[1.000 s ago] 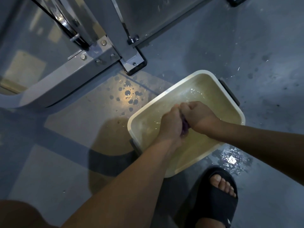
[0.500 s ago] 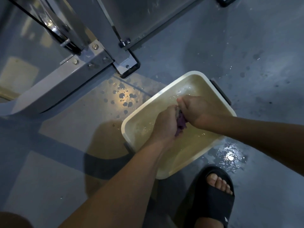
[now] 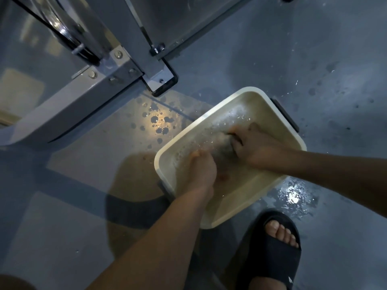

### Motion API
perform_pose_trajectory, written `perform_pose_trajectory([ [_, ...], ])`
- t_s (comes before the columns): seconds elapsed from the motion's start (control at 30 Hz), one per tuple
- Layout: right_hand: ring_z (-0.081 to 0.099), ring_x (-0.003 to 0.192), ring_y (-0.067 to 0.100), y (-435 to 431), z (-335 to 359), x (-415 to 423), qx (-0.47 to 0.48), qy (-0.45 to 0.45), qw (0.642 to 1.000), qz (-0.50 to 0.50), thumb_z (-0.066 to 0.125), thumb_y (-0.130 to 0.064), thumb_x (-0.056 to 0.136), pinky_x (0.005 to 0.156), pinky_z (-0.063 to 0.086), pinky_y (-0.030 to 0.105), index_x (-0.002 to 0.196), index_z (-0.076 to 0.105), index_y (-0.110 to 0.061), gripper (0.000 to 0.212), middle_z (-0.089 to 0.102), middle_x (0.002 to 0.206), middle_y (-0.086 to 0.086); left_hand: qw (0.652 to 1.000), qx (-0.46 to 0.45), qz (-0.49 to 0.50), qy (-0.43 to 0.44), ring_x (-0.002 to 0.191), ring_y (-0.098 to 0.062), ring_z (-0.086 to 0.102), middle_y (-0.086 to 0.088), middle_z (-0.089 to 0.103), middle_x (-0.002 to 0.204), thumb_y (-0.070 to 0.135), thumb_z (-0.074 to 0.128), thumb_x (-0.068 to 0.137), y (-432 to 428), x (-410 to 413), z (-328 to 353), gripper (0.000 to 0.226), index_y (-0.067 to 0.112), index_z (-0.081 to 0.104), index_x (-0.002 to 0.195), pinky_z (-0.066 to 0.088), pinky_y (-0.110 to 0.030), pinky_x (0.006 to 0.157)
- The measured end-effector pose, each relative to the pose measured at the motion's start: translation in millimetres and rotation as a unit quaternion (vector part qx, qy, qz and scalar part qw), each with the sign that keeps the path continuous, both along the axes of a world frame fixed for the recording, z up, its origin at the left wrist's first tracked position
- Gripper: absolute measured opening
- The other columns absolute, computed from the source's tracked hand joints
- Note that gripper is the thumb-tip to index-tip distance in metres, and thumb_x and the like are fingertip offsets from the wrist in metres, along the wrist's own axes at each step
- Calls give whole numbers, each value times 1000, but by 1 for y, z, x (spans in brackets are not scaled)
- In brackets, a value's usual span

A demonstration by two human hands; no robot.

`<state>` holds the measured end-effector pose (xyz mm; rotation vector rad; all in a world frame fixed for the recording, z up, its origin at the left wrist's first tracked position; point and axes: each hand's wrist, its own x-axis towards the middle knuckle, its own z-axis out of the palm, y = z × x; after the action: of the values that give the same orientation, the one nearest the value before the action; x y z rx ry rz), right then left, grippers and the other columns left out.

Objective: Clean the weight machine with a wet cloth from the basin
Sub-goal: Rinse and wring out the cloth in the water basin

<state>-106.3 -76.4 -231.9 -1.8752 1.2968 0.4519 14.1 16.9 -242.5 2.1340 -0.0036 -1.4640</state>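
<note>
At upper left stands the machine, with water drops on the floor beside it. Right of that sits the basin, both hands in its water. The left hand is blurred, so I cannot tell its grip; the right hand curls round the dark cloth.

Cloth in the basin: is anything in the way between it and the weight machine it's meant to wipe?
Nothing visible. The cloth is in the basin water, in the right hand grip; only wet floor lies between the basin and the machine frame.
</note>
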Motion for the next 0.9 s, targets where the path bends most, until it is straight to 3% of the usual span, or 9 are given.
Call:
perform_pose_trajectory([
  [0.07,57,86,29,2,-7,14,28,8,999,-31,42,-36,106,74,41,33,97,48,-24,17,65,109,13,999,-5,23,36,102,-33,66,-9,68,109,30,42,104,0,-3,-1,25,21,62,114,60,-43,82],
  [0.2,56,90,26,11,-5,26,89,-18,995,-46,52,-28,102,70,37,30,87,47,-20,18,64,99,5,981,-36,132,136,72,-28,64,-11,71,77,34,41,99,-8,1,7,40,13,70,81,51,-33,64],
  [0.3,60,78,19,31,22,25,137,-173,971,-94,52,-26,98,69,48,32,85,48,-21,15,63,80,-5,973,-53,164,154,66,-20,64,-8,69,71,45,36,107,-13,9,5,48,15,66,85,49,-26,61],
  [0.43,58,65,14,34,38,19,151,-306,916,-210,46,-29,99,65,50,34,70,55,-15,34,61,66,-3,983,-46,102,145,41,-18,49,-7,48,55,19,37,107,-30,7,15,35,8,52,77,39,-17,44],
  [0.53,54,54,14,19,27,20,56,-235,952,-186,41,-37,108,54,42,27,62,51,-10,54,56,55,0,990,-37,56,126,40,-15,29,-3,30,50,13,41,92,-33,-8,25,32,13,43,60,16,-20,46],
  [0.6,59,63,20,4,21,22,3,-137,978,-158,38,-30,110,54,38,26,64,55,-11,53,60,61,3,993,-22,35,113,41,-15,28,-1,32,49,14,44,93,-32,-20,32,33,17,45,60,14,-24,47],
  [0.7,65,91,34,-8,15,28,5,13,993,-115,38,-12,107,68,42,30,106,62,0,27,68,101,19,991,-34,43,118,36,-13,37,5,39,39,18,44,97,-35,-24,31,35,18,47,62,23,-18,45],
  [0.83,63,67,23,18,21,33,0,-48,986,-162,35,-28,109,61,41,26,72,61,-9,50,65,70,6,992,-54,67,88,41,-15,36,3,36,45,15,51,97,-44,-10,31,39,17,47,58,26,-15,43],
  [0.9,67,79,30,10,20,28,-10,-34,992,-118,33,-23,109,66,42,29,84,68,-3,47,70,84,15,991,-68,51,107,40,-14,39,3,38,45,17,47,99,-45,-10,29,38,17,48,61,27,-14,44],
])
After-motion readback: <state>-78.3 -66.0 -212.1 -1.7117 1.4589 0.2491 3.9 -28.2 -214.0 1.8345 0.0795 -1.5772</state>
